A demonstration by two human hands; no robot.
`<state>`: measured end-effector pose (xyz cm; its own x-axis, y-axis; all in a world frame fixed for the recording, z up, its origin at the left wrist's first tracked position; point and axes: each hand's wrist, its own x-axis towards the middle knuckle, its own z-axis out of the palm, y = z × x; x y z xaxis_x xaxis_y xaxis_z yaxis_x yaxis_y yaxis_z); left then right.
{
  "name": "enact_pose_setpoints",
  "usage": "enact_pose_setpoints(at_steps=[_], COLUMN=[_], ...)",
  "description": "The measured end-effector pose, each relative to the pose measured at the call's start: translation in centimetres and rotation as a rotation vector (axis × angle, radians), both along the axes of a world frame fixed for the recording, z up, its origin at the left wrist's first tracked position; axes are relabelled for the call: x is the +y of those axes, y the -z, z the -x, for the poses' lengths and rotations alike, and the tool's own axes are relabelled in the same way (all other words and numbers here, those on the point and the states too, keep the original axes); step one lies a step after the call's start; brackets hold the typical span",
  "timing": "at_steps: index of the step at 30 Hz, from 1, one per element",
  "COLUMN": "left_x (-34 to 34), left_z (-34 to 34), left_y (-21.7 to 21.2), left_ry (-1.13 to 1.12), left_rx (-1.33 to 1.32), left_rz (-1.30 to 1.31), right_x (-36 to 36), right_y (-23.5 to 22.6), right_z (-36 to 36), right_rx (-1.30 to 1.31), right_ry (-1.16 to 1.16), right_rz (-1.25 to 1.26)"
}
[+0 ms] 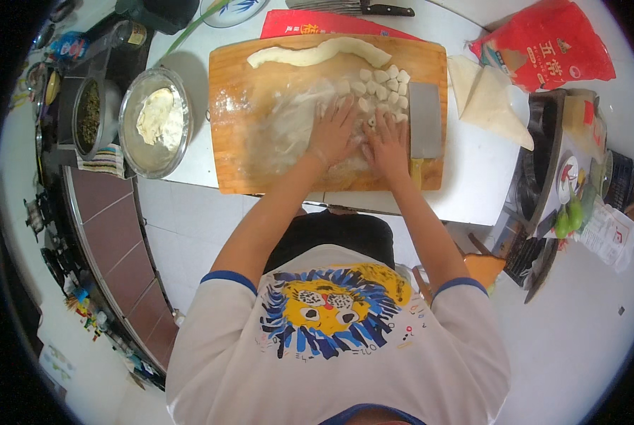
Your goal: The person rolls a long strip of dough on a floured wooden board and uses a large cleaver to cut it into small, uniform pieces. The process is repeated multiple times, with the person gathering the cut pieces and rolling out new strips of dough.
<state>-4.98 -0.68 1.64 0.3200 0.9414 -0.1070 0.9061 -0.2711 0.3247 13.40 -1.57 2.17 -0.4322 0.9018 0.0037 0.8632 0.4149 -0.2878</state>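
Note:
A floured wooden cutting board (239, 142) lies on a white table. My left hand (333, 133) rests flat on the board with fingers spread, apparently pressing on dough. My right hand (386, 144) lies beside it, fingers down on the board near a small dough piece. Just beyond my fingers sits a pile of several small cut dough pieces (380, 83). A long dough roll (317, 53) stretches along the board's far edge. A cleaver (425, 120) lies flat on the board's right side, close to my right hand.
A metal bowl (155, 122) holding dough stands left of the board, next to a pot of dark green filling (88, 115). A red flour bag (547, 42) and white folded cloths (490, 99) lie at the right. Another knife (359, 8) sits at the far edge. Tiled floor below.

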Motion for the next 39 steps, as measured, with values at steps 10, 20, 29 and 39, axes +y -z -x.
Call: enact_pose_setpoints(at_steps=[10,20,29,39], left_x=[-0.9,5.3,11.4,15.6], left_z=[1.6,-5.4,1.7,6.8], left_y=[-0.4,-0.9,-0.1,-2.6], left_ry=[-0.234,0.064,-0.052,-0.147], left_rx=[0.144,-0.076,-0.123,-0.069], left_rz=[0.016,-0.051,-0.316,-0.079], right_x=[-4.2,-1.8,-1.2,-1.3], right_y=[-1.6,0.8,-1.8,-2.0], right_z=[-4.7,-7.5,-7.3,1.4], right_rx=[-0.102,0.117,0.044,0.043], right_ry=[0.547,0.505,0.553,0.170], right_rz=[0.022,-0.118,-0.149,0.020])
